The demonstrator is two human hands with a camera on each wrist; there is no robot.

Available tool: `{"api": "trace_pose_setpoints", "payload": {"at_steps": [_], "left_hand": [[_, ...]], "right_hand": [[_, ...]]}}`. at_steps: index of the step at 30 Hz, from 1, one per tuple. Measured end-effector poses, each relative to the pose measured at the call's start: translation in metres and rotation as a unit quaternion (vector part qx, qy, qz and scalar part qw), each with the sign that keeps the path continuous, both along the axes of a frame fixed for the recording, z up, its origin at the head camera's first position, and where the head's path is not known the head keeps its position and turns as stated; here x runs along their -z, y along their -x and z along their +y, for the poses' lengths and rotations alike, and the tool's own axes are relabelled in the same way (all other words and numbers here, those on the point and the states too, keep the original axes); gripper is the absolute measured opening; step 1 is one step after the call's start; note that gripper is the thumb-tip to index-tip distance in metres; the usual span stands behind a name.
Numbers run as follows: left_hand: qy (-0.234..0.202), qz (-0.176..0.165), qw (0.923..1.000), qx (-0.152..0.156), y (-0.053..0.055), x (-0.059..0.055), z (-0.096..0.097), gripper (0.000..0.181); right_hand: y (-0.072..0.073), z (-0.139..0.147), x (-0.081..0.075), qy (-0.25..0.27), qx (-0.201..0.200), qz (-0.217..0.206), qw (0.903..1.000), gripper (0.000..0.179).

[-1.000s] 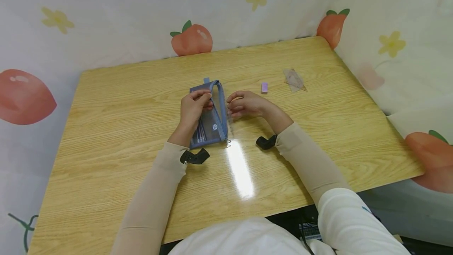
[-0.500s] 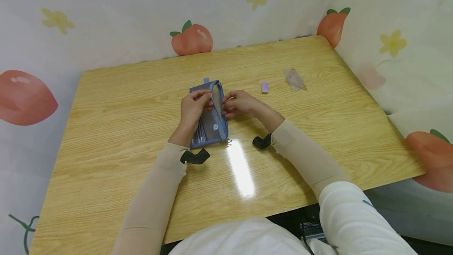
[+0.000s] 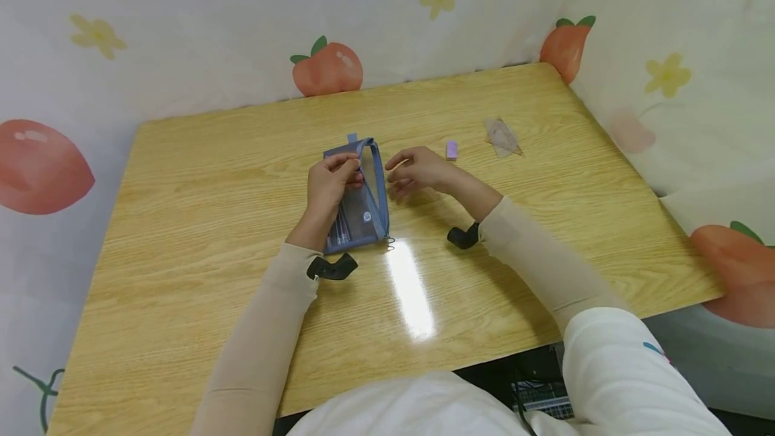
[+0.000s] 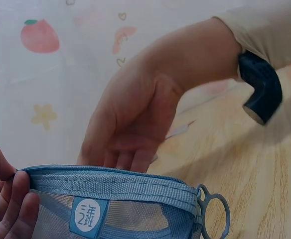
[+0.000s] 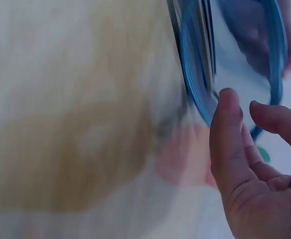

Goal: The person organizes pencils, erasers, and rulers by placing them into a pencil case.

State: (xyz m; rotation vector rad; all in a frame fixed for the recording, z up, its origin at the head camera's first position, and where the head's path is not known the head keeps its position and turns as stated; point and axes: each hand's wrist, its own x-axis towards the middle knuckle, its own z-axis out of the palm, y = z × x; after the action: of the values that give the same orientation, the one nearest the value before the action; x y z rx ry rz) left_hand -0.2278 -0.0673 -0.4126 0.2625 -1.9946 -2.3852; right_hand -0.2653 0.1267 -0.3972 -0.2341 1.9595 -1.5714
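Note:
A blue mesh zip pouch (image 3: 358, 221) lies on the table with its zipped side gaping. My left hand (image 3: 327, 187) pinches the edge of its opening between thumb and fingers, as the left wrist view also shows. Long slim things show through the mesh. My right hand (image 3: 422, 170) hovers just right of the opening, fingers loosely bent, holding nothing visible. In the right wrist view, the thumb and fingers of the right hand (image 5: 257, 174) stand apart in front of the pouch's opening (image 5: 188, 74). A ring-shaped zip pull (image 4: 218, 214) hangs at the pouch's corner.
Beyond the right hand lies a small purple block (image 3: 451, 149). Farther right are thin see-through flat pieces (image 3: 504, 138), overlapping each other. The wooden table (image 3: 212, 221) meets a printed cloth backdrop (image 3: 230, 39) at the back and right.
My right hand moved left to the pouch's opening, then drew back right. A clear strip beside the pouch a second ago no longer shows outside it. The left hand kept its grip.

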Motion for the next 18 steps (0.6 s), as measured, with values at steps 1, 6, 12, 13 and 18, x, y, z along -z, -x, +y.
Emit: {"api": "trace_pose_setpoints", "payload": {"at_steps": [1,6,12,13,18], "left_hand": [[0.002,0.000,1.0000,0.000,0.000,0.000,0.000,0.017],[0.006,0.000,1.0000,-0.002,0.001,0.000,0.000,0.018],[-0.001,-0.001,1.0000,0.001,-0.001,0.001,-0.001,0.017],[-0.003,-0.002,1.0000,0.002,-0.001,0.001,-0.002,0.017],[-0.001,-0.006,1.0000,0.004,-0.002,0.001,-0.002,0.016]], "right_hand": [[0.003,0.007,-0.003,-0.009,0.002,0.011,0.9999,0.035],[0.025,0.049,-0.022,-0.095,0.031,0.069,0.9926,0.038],[0.057,0.107,-0.043,-0.199,0.086,0.092,0.9720,0.043],[0.061,0.116,-0.045,-0.216,0.093,0.093,0.9676,0.044],[0.072,0.148,-0.048,-0.336,0.092,0.094,0.9325,0.049]]}}
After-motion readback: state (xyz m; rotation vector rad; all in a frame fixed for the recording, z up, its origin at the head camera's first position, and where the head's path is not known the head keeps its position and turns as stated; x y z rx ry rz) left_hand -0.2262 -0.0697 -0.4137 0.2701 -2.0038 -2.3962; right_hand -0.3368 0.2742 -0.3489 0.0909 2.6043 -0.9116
